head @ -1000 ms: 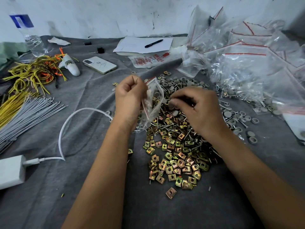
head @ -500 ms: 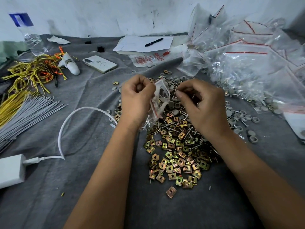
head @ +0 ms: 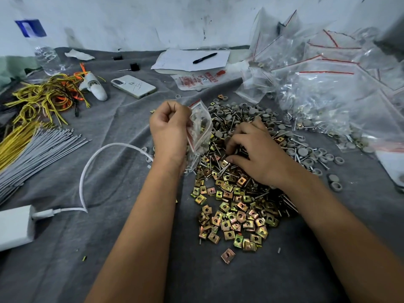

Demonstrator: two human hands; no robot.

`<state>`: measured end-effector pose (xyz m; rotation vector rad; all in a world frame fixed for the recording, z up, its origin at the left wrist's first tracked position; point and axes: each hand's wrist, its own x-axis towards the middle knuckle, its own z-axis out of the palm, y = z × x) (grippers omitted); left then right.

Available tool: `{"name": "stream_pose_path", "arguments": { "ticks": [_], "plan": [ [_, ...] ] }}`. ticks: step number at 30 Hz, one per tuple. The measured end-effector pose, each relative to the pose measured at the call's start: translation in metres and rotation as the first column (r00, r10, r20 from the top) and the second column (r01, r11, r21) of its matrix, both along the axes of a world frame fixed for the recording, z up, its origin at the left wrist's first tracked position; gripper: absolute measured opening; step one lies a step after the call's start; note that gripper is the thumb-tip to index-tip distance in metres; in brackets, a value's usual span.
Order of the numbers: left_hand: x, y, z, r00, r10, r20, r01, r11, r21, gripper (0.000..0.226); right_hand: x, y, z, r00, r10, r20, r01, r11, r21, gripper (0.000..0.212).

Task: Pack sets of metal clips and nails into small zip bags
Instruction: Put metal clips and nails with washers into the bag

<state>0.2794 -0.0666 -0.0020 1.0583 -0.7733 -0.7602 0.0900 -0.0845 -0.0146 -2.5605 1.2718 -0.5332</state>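
Note:
My left hand [head: 169, 130] grips a small clear zip bag [head: 200, 127] with a red seal line, held upright above the grey cloth; some screws and grey caps show through it. My right hand [head: 251, 153] is down on the heap of gold-coloured square metal clips [head: 236, 213], fingers curled into the pile where long screws [head: 216, 167] lie mixed with the clips. What the fingertips pinch is hidden. Grey round caps [head: 240, 112] lie scattered beyond the right hand.
A heap of clear zip bags [head: 328, 79] fills the back right. Paper with a pen [head: 204, 58], a phone [head: 133, 86], yellow and orange wires [head: 43, 95], grey rods [head: 37, 149], a white charger and cable [head: 13, 226] and a water bottle [head: 47, 57] lie on the grey cloth [head: 65, 259].
My right hand left the bag's mouth and dropped down and right onto the clip and screw pile. The left hand kept the bag raised, shifting slightly.

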Motion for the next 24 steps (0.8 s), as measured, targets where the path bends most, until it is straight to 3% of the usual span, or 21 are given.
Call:
{"name": "stream_pose_path", "arguments": {
  "ticks": [2,4,7,9,12,20,24],
  "plan": [
    [0.0004,-0.0001,0.0004,1.0,0.004,-0.003,-0.004,1.0,0.006,0.033,0.0013,0.0016,-0.0002,0.999,0.025,0.038,-0.024,0.999,-0.024,0.012],
    [0.0003,0.0001,0.0007,1.0,-0.002,-0.008,0.002,1.0,0.01,0.033,0.0019,0.004,0.0012,0.982,0.025,0.186,-0.022,1.0,-0.018,0.012],
    [-0.0002,0.0011,0.0008,1.0,-0.024,-0.002,0.024,1.0,0.013,0.031,0.0,0.0077,0.0036,0.88,0.043,0.472,-0.064,0.998,0.028,0.014],
    [-0.0007,0.0018,0.0011,1.0,-0.026,0.008,0.026,1.0,0.014,0.031,-0.0009,0.0099,0.0044,0.82,0.065,0.569,-0.116,0.992,0.053,0.019],
    [-0.0018,0.0024,0.0023,1.0,-0.017,0.006,0.017,1.0,0.013,0.032,-0.0005,0.0089,0.0052,0.836,0.112,0.537,-0.135,0.991,0.003,0.028],
    [-0.0003,0.0028,0.0022,1.0,-0.009,0.001,0.009,1.0,0.01,0.032,-0.0011,0.0035,0.0026,0.911,-0.004,0.412,0.009,1.0,-0.01,0.01],
    [-0.0001,0.0029,0.0024,1.0,-0.006,0.029,0.006,1.0,0.027,0.031,-0.0006,0.0041,0.0042,0.931,0.025,0.364,-0.004,0.998,-0.059,0.015]
  ]
}}
